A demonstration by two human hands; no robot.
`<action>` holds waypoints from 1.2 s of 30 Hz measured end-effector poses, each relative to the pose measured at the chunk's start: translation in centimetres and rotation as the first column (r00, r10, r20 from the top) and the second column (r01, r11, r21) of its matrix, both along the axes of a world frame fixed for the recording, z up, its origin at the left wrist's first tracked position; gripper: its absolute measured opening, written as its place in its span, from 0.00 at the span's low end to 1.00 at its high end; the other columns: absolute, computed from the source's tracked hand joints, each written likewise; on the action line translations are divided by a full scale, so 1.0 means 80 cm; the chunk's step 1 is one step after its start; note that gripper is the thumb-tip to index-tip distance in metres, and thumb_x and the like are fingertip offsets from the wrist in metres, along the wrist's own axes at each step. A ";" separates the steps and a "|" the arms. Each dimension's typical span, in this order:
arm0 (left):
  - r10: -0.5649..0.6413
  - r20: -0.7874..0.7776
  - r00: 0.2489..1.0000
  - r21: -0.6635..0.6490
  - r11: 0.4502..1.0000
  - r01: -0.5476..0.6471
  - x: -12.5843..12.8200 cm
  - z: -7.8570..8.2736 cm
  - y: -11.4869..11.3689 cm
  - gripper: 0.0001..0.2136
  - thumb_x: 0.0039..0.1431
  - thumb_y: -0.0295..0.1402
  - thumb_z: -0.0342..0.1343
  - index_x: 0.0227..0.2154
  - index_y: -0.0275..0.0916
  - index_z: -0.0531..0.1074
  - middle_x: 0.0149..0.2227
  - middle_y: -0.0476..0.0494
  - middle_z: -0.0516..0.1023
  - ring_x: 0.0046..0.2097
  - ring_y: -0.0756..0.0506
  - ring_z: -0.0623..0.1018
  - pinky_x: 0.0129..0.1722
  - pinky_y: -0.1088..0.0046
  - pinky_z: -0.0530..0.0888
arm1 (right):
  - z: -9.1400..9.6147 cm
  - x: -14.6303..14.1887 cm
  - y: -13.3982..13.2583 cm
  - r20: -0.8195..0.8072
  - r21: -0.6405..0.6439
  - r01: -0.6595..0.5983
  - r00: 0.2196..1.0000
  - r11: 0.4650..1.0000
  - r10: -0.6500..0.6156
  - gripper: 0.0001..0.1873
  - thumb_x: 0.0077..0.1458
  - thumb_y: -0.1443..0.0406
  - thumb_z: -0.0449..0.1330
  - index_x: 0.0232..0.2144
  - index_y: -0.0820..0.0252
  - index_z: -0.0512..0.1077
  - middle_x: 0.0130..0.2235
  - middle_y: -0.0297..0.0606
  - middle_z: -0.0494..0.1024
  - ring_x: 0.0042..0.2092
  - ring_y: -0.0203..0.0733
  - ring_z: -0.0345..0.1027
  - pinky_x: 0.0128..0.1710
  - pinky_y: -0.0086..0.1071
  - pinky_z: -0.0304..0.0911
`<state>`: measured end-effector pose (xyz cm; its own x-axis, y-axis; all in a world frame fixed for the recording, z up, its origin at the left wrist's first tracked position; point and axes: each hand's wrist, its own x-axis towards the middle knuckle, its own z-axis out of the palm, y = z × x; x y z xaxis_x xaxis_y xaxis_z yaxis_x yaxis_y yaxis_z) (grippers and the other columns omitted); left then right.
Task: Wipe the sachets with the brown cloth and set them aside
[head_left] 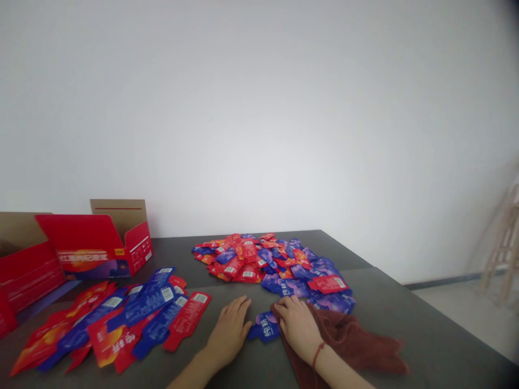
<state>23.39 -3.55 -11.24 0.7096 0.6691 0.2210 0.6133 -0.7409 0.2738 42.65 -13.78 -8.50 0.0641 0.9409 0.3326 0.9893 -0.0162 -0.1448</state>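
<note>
A blue pouch (pixel 265 327) with white characters lies flat on the dark table between my two hands. My left hand (pixel 229 330) rests palm down at its left end, fingers stretched out, thumb close to the pouch's narrow tip; I cannot tell whether they touch. My right hand (pixel 298 324), with a red string on its wrist, presses a reddish-brown cloth (pixel 357 346) down over the pouch's right end. The cloth is bunched under the palm and trails off to the right. That end of the pouch is hidden.
Behind my hands spreads a heap of red and blue pouches (pixel 247 254). More loose pouches (pixel 121 324) lie at the left. An open red carton (pixel 91 254) stands behind them, beside another open carton (pixel 28 275). The dark table (pixel 389 302) meets a white wall.
</note>
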 end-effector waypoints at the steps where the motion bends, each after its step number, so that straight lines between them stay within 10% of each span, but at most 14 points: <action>1: -0.007 -0.016 1.000 0.008 1.000 0.007 0.001 0.002 -0.001 0.23 0.60 0.30 0.46 0.59 0.38 0.61 0.62 0.38 0.62 0.63 0.41 0.60 0.61 0.57 0.58 | 0.002 -0.006 0.001 0.007 -0.010 -0.017 1.000 1.000 0.018 0.15 0.60 0.70 0.51 0.43 0.53 0.74 0.43 0.37 0.74 0.46 0.44 0.62 0.44 0.36 0.54; 10: -0.075 -0.072 0.995 -0.035 0.997 0.072 -0.004 0.014 -0.009 0.25 0.61 0.35 0.49 0.61 0.36 0.58 0.65 0.36 0.58 0.65 0.40 0.56 0.63 0.57 0.54 | 0.001 -0.029 -0.024 -0.006 -0.055 -0.257 0.966 0.965 0.257 0.18 0.61 0.69 0.51 0.51 0.50 0.69 0.48 0.34 0.73 0.48 0.42 0.60 0.48 0.35 0.53; 19: -0.079 -0.072 0.994 -0.083 0.994 0.073 -0.001 0.018 -0.006 0.27 0.61 0.37 0.50 0.62 0.35 0.57 0.65 0.36 0.57 0.66 0.40 0.56 0.63 0.58 0.53 | -0.005 0.012 -0.021 0.050 -0.042 0.071 0.996 0.997 -0.069 0.16 0.59 0.74 0.49 0.41 0.61 0.74 0.43 0.43 0.73 0.46 0.46 0.63 0.46 0.37 0.55; 30: -0.086 -0.036 0.996 -0.022 0.996 0.085 -0.004 0.003 0.007 0.25 0.59 0.29 0.46 0.60 0.36 0.58 0.63 0.37 0.61 0.64 0.42 0.59 0.62 0.58 0.57 | 0.003 -0.042 -0.017 0.019 -0.080 -0.209 0.977 0.975 0.211 0.14 0.59 0.71 0.51 0.43 0.55 0.73 0.43 0.36 0.73 0.46 0.43 0.61 0.44 0.35 0.55; 36: -0.087 -0.035 0.996 -0.010 0.996 0.087 -0.002 0.004 0.005 0.24 0.61 0.29 0.44 0.60 0.40 0.58 0.63 0.40 0.62 0.64 0.41 0.59 0.61 0.56 0.57 | 0.000 -0.019 -0.029 0.036 -0.053 -0.016 0.999 0.998 0.018 0.15 0.57 0.73 0.51 0.42 0.57 0.74 0.43 0.38 0.73 0.44 0.44 0.62 0.44 0.36 0.55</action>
